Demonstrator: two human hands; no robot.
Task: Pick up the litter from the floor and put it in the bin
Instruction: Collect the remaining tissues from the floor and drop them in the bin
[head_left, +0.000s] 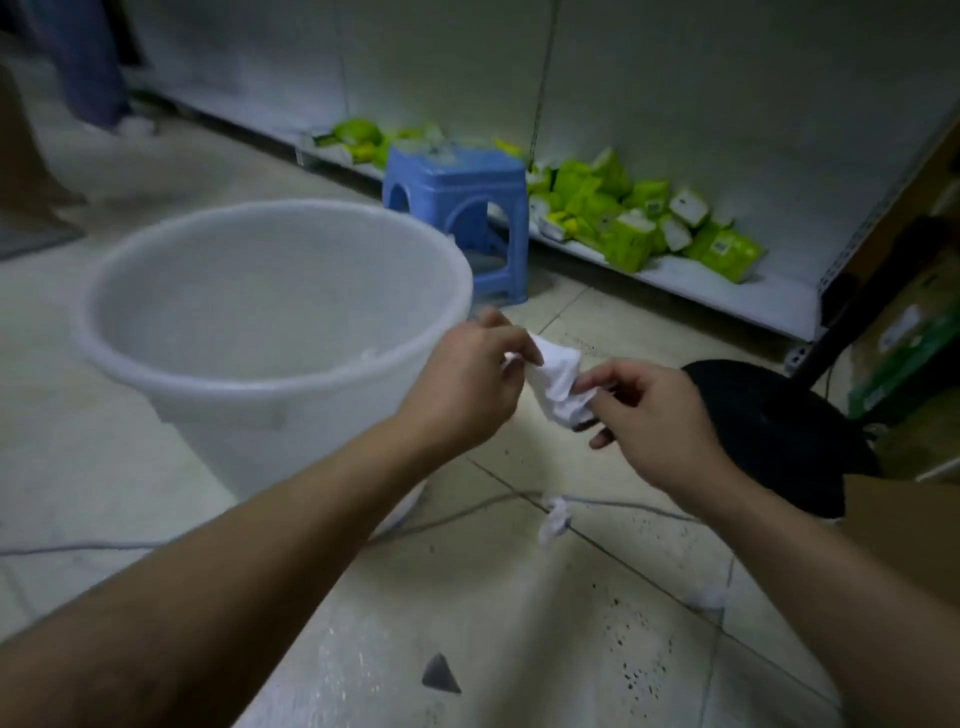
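A crumpled white tissue (558, 382) is held in the air between both hands, just right of the bin. My left hand (467, 387) pinches its upper left edge and my right hand (641, 415) grips its lower right side. The bin, a large translucent white bucket (130, 332), stands on the tiled floor at the left, its rim close to my left hand. Another small crumpled white scrap (553, 522) lies on the floor below the hands. A small grey triangular piece (440, 674) lies nearer to me, and a faint whitish bit (706, 600) sits at the right.
A blue plastic stool (457, 202) stands behind the bucket. Green and white packets (634, 218) lie on a low white shelf along the wall. A black rounded object (779, 431) sits at the right. A grey cable (467, 512) runs across the floor. A person's legs (93, 78) stand far left.
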